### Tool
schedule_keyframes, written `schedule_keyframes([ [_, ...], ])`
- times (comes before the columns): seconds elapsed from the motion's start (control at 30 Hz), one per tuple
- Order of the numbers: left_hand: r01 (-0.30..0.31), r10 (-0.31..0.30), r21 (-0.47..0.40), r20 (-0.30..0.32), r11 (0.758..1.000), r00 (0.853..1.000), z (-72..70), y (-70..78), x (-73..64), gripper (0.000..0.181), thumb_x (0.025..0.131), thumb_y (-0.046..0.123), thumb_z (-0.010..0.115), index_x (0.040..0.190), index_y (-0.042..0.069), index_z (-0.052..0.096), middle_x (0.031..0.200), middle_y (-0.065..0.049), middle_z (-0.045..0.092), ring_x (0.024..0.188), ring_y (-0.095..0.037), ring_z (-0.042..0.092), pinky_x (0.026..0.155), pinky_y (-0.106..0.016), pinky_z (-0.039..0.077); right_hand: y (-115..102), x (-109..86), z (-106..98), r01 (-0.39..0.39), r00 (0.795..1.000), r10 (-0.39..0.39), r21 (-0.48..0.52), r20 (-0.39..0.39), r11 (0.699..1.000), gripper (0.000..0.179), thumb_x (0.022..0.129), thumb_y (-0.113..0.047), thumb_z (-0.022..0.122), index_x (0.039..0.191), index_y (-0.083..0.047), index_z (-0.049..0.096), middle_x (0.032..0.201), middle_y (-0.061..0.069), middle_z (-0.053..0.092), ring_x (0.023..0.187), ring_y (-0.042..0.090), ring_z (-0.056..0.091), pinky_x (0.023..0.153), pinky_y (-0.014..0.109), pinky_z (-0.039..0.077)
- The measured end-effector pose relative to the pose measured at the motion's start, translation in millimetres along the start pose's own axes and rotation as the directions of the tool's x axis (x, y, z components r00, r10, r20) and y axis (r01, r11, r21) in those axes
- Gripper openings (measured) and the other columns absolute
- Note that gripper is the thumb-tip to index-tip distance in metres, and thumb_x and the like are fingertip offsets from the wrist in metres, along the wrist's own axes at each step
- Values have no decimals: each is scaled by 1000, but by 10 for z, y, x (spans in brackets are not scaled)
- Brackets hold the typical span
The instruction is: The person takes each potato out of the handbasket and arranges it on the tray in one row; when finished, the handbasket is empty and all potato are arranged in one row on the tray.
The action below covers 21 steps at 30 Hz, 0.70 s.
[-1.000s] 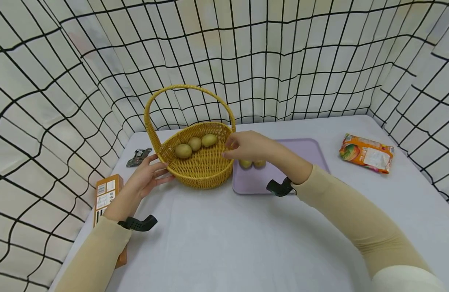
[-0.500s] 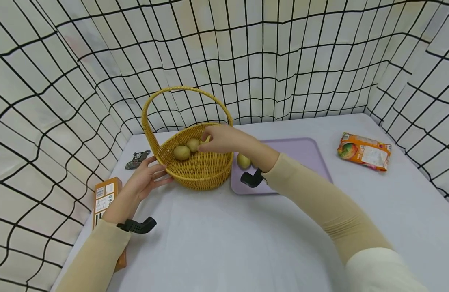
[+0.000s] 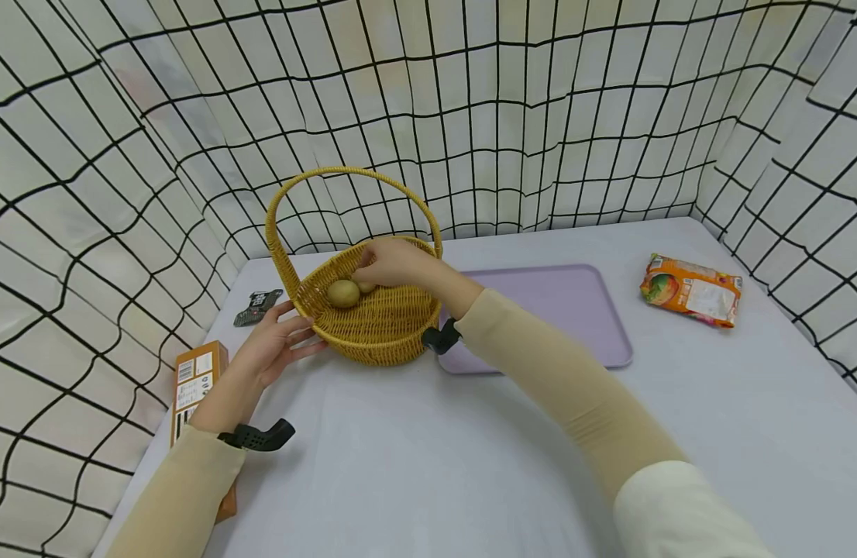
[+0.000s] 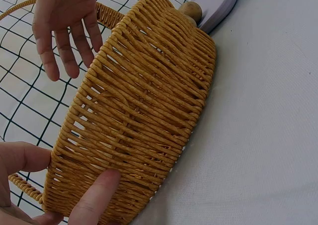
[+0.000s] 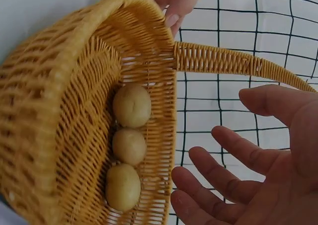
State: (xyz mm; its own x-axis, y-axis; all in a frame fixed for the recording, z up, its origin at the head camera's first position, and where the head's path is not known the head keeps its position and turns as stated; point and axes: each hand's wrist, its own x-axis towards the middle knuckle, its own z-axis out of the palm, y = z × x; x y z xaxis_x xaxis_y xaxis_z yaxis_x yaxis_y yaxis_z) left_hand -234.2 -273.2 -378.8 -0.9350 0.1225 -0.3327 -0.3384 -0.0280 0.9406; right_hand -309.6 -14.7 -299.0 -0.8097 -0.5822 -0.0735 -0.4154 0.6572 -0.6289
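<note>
A yellow woven basket [image 3: 383, 337] with a tall arched handle stands toward the back of the table. Inside, three small potatoes [image 5: 131, 106] lie in a row along its far wall. My left hand [image 3: 278, 341] is at the basket's left side, its thumb and fingers resting against the rim and outer wall. Over the basket, my right hand [image 3: 394, 261] hangs with loosely bent, spread fingers and nothing between them, as the right wrist view shows. It covers part of the potatoes in the head view. Beside the basket, another potato [image 4: 191, 11] sits on the lilac tray [image 3: 540, 291].
An orange fruit-printed packet [image 3: 691, 290] lies at the far right. On the left are a small dark packet [image 3: 257, 307] and an orange-brown box [image 3: 198, 380], partly behind my left arm. Black netting [image 3: 498, 155] over pale cloth encloses the table's back and sides.
My right hand has moved left from the basket's right rim to above the potatoes inside. My forearm now hides the potatoes on the tray in the head view. The left hand stays at the basket.
</note>
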Motion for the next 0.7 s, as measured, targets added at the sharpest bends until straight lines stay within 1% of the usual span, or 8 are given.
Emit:
schedule_keyframes([
  [0.13, 1, -1, 3, -5, 1000, 1000, -25, -2, -10, 86, 108, 16, 54, 166, 19, -10, 166, -18, 19, 153, -39, 28, 105, -39, 57, -23, 144, 59, -25, 1000, 24, 31, 19, 999, 40, 102, -37, 59, 133, -13, 64, 127, 3, 66, 106, 15, 59, 85, 27, 53],
  [0.23, 4, -4, 2, -10, 1000, 1000, -35, 1, -11, 84, 109, 14, 51, 166, 20, -10, 168, -19, 14, 153, -39, 27, 104, -38, 58, -23, 217, 73, -50, 999, 49, 50, 18, 998, 42, 102, -36, 58, 136, -13, 62, 126, 4, 66, 97, 15, 59, 77, 26, 53],
  [0.27, 6, -6, 2, -15, 1000, 1000, -39, 2, -11, 84, 109, 14, 52, 166, 20, -10, 169, -19, 14, 153, -39, 28, 103, -38, 58, -13, 238, 74, -57, 998, 56, 59, 16, 997, 41, 102, -36, 58, 136, -12, 61, 125, 5, 66, 94, 15, 59, 74, 26, 52],
  [0.33, 5, -5, 3, -18, 1000, 1000, -44, 5, -15, 84, 109, 14, 51, 166, 20, -10, 168, -18, 14, 153, -39, 28, 102, -37, 59, 18, 285, 77, -82, 997, 81, 78, 20, 994, 41, 103, -34, 57, 137, -12, 59, 123, 5, 65, 91, 15, 58, 73, 27, 53],
  [0.4, 3, -3, 7, -20, 1000, 1000, -49, 7, -19, 85, 109, 15, 53, 166, 20, -9, 167, -18, 17, 152, -39, 30, 102, -36, 59, 59, 331, 83, -104, 995, 103, 94, 17, 990, 41, 104, -34, 56, 138, -12, 58, 127, 4, 64, 96, 15, 59, 78, 28, 55],
  [0.53, -5, 5, 10, -18, 1000, 1000, -50, 10, -27, 86, 108, 16, 55, 167, 19, -8, 163, -17, 23, 151, -39, 31, 102, -37, 59, 152, 426, 119, -124, 992, 127, 103, -19, 987, 41, 104, -35, 57, 139, -13, 58, 139, 3, 60, 115, 17, 59, 96, 32, 55],
  [0.6, -5, 5, 7, -14, 1000, 1000, -42, 12, -27, 86, 108, 16, 55, 167, 19, -8, 163, -18, 24, 151, -39, 31, 103, -38, 58, 194, 467, 146, -129, 990, 134, 86, -53, 988, 41, 104, -37, 57, 138, -14, 60, 141, 2, 60, 120, 18, 59, 100, 34, 55],
  [0.7, -3, 3, 5, -5, 1000, 1000, -22, 19, -26, 86, 108, 14, 55, 166, 18, -9, 165, -19, 20, 151, -40, 31, 106, -40, 56, 247, 519, 192, -142, 985, 146, 52, -91, 989, 39, 104, -38, 57, 136, -15, 61, 140, 2, 61, 119, 19, 60, 100, 34, 56],
])
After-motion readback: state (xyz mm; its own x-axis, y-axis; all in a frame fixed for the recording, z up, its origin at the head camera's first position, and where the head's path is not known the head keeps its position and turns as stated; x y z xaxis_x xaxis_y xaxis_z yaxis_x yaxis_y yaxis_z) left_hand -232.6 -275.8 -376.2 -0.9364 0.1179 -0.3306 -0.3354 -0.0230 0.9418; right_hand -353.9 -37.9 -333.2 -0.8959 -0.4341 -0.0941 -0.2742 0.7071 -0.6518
